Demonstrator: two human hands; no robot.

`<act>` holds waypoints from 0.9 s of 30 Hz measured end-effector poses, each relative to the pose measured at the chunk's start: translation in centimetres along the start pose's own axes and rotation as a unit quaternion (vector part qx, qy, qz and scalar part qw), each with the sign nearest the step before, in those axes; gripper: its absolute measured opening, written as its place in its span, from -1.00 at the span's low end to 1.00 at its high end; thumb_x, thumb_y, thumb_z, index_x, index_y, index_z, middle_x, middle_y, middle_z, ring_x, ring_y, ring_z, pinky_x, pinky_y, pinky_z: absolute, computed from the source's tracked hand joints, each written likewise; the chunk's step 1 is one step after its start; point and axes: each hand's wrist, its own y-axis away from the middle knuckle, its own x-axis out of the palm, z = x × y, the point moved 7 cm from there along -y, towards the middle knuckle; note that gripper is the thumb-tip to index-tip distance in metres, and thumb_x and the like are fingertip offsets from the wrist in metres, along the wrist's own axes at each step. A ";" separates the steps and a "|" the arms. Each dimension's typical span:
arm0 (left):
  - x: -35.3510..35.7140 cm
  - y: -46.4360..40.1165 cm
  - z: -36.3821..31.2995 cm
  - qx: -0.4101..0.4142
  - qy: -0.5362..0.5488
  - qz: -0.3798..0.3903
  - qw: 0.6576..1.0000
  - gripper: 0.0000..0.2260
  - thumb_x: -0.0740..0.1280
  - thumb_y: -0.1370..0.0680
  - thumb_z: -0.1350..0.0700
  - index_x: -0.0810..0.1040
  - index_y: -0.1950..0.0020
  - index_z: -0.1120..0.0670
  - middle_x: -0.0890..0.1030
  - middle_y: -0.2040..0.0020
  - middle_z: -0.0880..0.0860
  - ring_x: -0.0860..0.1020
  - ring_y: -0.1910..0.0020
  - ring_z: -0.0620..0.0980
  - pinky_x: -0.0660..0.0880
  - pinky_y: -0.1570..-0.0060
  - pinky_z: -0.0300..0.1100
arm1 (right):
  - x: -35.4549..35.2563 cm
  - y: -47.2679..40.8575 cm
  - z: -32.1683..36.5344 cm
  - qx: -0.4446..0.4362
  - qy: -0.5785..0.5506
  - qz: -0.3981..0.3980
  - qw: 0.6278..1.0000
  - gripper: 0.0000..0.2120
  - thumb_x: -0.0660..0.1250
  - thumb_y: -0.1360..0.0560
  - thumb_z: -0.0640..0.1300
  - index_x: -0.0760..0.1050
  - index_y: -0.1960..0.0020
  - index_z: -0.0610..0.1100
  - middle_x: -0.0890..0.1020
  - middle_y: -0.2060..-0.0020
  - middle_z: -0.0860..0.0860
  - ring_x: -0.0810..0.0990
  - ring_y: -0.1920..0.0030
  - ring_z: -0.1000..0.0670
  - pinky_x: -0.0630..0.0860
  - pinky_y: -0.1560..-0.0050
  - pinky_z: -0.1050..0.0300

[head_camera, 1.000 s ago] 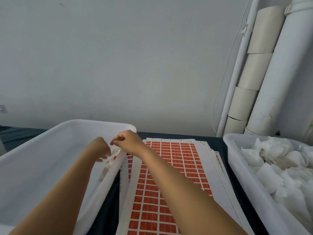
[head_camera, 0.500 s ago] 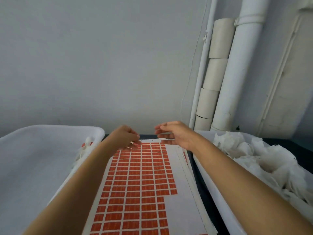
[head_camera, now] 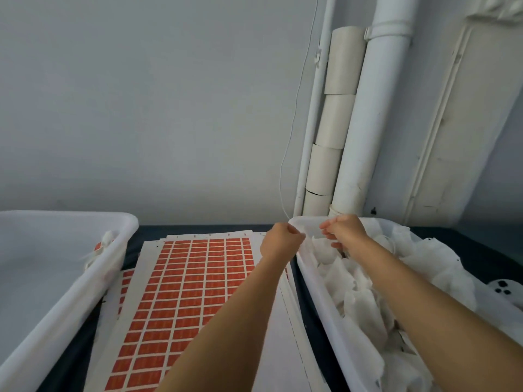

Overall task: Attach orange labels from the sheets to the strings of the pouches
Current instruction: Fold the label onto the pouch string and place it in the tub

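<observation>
A stack of label sheets [head_camera: 198,278] with rows of orange labels lies on the dark table between two white bins. The right bin [head_camera: 318,304] is heaped with white pouches [head_camera: 424,264]. My right hand [head_camera: 343,232] is over its far corner, thumb and forefinger pinched together and lower fingers on a pouch [head_camera: 322,247]. My left hand [head_camera: 283,239] is curled at that bin's corner rim; whether it holds a string is not visible. One pouch with an orange label [head_camera: 103,246] hangs over the left bin's rim [head_camera: 124,222].
White pipes [head_camera: 370,123] and stacked cardboard tubes [head_camera: 336,117] stand against the wall behind the right bin. A thin white cable [head_camera: 294,114] hangs down to the bin's corner. A round white object with dark holes [head_camera: 503,288] lies right of the pouches.
Both hands moved right, from the left bin across the label sheets to the far corner of the right bin. My view turned right with them. The labelled pouch stays on the left bin's rim.
</observation>
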 end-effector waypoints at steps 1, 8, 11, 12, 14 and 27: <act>0.5 -0.4 -0.2 0.006 -0.023 -0.008 1.000 -0.91 0.33 -0.53 0.07 0.55 0.02 0.07 0.63 0.03 0.06 0.58 0.06 0.05 0.54 0.02 -0.09 | -0.1 -0.2 -0.5 0.000 0.012 -0.010 1.000 -0.71 0.17 -0.49 -0.35 0.56 0.30 -0.12 0.59 0.22 -0.09 0.53 0.20 -0.05 0.48 0.28 0.14; 4.4 -2.4 -1.9 0.079 -0.291 -0.005 0.953 -0.59 0.31 -0.54 0.16 0.42 -0.36 -0.11 0.34 -0.31 0.13 0.26 -0.33 0.12 0.37 -0.21 -0.12 | 0.2 -0.6 -2.0 -0.026 0.195 -0.012 0.980 -0.77 0.28 -0.48 -0.33 0.55 -0.12 -0.26 0.61 -0.06 -0.15 0.57 0.04 -0.11 0.48 0.04 0.08; 5.5 -2.8 -2.3 0.095 -0.360 -0.006 0.928 -0.59 0.34 -0.53 0.09 0.42 -0.37 -0.11 0.33 -0.32 0.14 0.24 -0.34 0.13 0.31 -0.28 -0.09 | 0.4 -0.5 -2.0 -0.040 0.196 -0.033 0.979 -0.83 0.33 -0.50 -0.21 0.59 -0.07 -0.18 0.63 -0.02 -0.10 0.55 0.05 -0.06 0.42 0.06 0.15; 5.6 -2.9 -2.4 0.101 -0.369 -0.012 0.924 -0.61 0.35 -0.53 0.06 0.44 -0.35 -0.10 0.34 -0.31 0.13 0.25 -0.33 0.13 0.30 -0.28 -0.08 | 0.4 -0.4 -1.8 -0.050 0.185 -0.047 0.980 -0.85 0.32 -0.51 -0.20 0.60 -0.05 -0.17 0.64 -0.01 -0.09 0.54 0.09 -0.05 0.42 0.07 0.15; 5.2 -3.0 -2.7 0.117 -0.344 -0.045 0.930 -0.70 0.33 -0.55 0.05 0.50 -0.29 -0.07 0.40 -0.27 0.11 0.29 -0.29 0.12 0.30 -0.23 -0.10 | 0.3 -0.2 -1.3 -0.077 0.169 -0.073 0.980 -0.88 0.30 -0.52 -0.20 0.60 0.02 -0.16 0.65 0.01 -0.07 0.51 0.13 -0.02 0.40 0.08 0.16; -8.9 3.3 -4.8 0.165 0.254 -0.127 0.944 -0.84 0.45 -0.46 0.09 0.52 0.12 0.14 0.57 0.25 0.03 0.54 0.30 -0.06 0.48 0.39 -0.26 | 0.3 7.1 9.7 -0.220 -0.148 -0.043 0.963 -0.96 0.37 -0.47 -0.22 0.55 0.11 -0.20 0.63 0.23 -0.09 0.58 0.28 -0.03 0.57 0.20 0.01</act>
